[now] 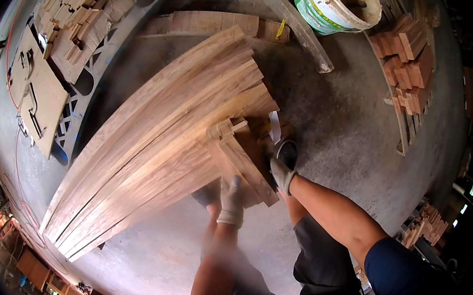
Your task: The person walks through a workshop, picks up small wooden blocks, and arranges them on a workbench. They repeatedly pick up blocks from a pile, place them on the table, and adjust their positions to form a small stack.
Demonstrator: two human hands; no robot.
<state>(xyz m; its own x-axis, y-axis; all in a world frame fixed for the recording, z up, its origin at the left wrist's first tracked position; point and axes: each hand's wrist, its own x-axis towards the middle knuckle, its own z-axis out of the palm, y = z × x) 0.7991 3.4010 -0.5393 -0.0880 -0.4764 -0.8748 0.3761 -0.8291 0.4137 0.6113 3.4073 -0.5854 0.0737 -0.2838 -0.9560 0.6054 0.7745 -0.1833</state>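
My left hand (231, 204), in a pale work glove, grips the near left side of a bundle of short wooden blocks (244, 161). Its thumb shows on the wood; the other fingers are mostly hidden. My right hand (282, 175), gloved too, is closed against the right side of the same bundle, its fingertips partly out of sight. A white strip (275, 126) stands up just beyond that hand. The blocks are over the right end of a row of long wooden boards (156, 138), laid side by side and fanning toward the far left.
A dirty white and green bucket (322, 5) stands at the far right beside a long timber beam (293, 22). Reddish wood blocks (411, 68) are stacked at right. Far left, cut pieces (79, 26) lie near a plywood sheet (41, 98) with clamps. My shoe (287, 153) is by the bundle.
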